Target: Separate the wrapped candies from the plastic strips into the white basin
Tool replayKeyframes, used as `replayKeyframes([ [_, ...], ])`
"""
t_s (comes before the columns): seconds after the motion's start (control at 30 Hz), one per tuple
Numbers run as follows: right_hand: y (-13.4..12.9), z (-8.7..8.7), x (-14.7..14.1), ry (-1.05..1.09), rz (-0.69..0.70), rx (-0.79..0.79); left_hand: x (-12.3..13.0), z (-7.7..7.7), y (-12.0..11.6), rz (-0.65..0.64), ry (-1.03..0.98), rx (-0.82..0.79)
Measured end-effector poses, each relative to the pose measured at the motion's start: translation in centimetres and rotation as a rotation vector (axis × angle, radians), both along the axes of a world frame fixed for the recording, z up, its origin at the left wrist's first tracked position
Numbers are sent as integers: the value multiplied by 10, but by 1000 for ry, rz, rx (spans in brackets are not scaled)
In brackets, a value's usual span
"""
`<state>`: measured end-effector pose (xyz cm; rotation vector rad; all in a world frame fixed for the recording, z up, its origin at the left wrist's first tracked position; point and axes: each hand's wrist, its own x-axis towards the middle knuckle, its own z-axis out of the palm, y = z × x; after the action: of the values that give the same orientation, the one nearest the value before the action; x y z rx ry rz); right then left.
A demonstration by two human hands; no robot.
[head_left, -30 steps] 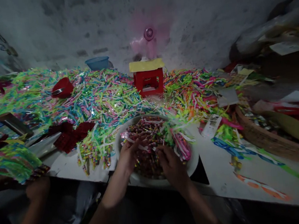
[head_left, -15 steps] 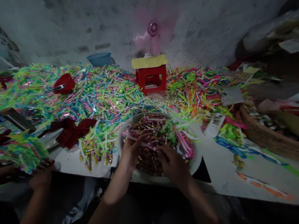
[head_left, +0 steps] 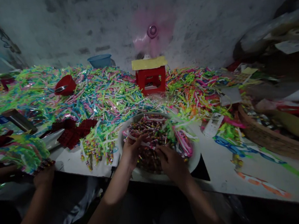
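Over a pale round basin (head_left: 197, 156), both of my hands are close together. My left hand (head_left: 132, 151) is closed on a thin white strip (head_left: 146, 145), its thumb and fingers pointing right. My right hand (head_left: 173, 163) has its fingers pinched at the strip's other end; the fingertips are partly hidden. Small, dark, multicoloured banded sticks (head_left: 146, 164) fill the basin below. At its right side lie a pink-and-white bundle (head_left: 184, 142) and some green strips.
A co-worker's hand (head_left: 44, 175) grips a bunch of coloured strips at left. A large heap of strips (head_left: 104, 91) covers the table's back. Behind the basin stands a red stool (head_left: 142, 80) beside a spinning pink fan (head_left: 152, 31). Eyeglass-shaped strips (head_left: 264, 185) lie at right.
My hands keep nearly the same pose over the basin, the white strip still between them. Only a slight shift of the whole view shows.
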<state>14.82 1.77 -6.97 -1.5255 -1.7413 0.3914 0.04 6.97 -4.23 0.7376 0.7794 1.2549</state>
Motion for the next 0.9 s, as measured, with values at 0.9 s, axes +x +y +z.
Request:
replayKeyframes([
  [0.9,0,9,4,58,96,-202,0,2,-3,-34,53,58],
])
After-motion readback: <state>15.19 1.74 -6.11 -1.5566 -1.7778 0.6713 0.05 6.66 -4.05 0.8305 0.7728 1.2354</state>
